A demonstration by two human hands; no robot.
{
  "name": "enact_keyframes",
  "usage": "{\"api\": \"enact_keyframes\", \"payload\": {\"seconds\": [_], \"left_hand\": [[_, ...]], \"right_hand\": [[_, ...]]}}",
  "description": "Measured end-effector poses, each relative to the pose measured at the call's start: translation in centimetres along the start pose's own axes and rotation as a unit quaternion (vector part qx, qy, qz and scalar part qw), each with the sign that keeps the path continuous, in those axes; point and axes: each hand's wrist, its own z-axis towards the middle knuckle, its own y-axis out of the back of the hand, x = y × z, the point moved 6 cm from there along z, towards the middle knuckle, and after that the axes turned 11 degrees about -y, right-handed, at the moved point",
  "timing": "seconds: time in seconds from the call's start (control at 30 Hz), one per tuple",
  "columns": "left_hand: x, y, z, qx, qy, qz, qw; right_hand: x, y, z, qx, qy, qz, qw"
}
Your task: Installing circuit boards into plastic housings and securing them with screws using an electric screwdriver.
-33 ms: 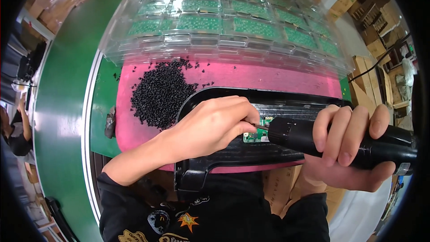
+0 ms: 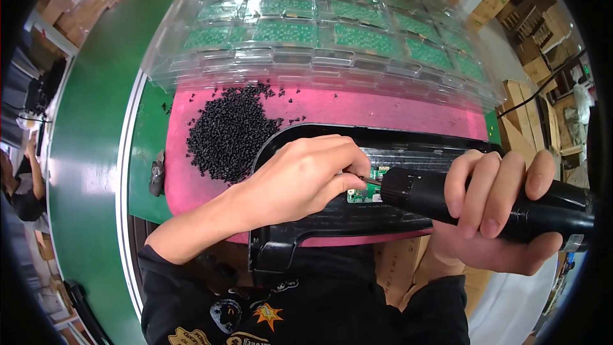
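Note:
My right hand (image 2: 501, 211) is wrapped round a black electric screwdriver (image 2: 418, 193), held sideways with its bit pointing left. My left hand (image 2: 313, 176) is closed in a pinch right at the tip of the thin bit (image 2: 371, 181). Whatever lies between those fingertips is hidden. Below the bit, a green circuit board (image 2: 363, 195) shows in part inside a long black plastic housing (image 2: 332, 237). Left of the housing, a heap of small black screws (image 2: 230, 131) is spread on a pink mat (image 2: 383, 105).
Stacked clear plastic trays (image 2: 319, 57) holding green boards stand along the far side of the mat. A small dark lump (image 2: 156, 176) lies on the green table by the mat's left edge. Cardboard boxes (image 2: 520, 112) stand at right. Another person's arm (image 2: 35, 176) shows at far left.

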Motion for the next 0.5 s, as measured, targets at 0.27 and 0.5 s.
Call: {"api": "enact_keyframes", "payload": {"seconds": [0.27,0.5], "left_hand": [[-0.2,0.0,0.3,0.001,-0.03,-0.002,1.0],[0.5,-0.1,0.0,0.035,-0.031,-0.043,0.998]], "right_hand": [[-0.5,-0.6,0.1,-0.006,0.029,-0.023,0.999],[-1.8,-0.4,0.4,0.038,-0.039,0.01,0.998]]}}
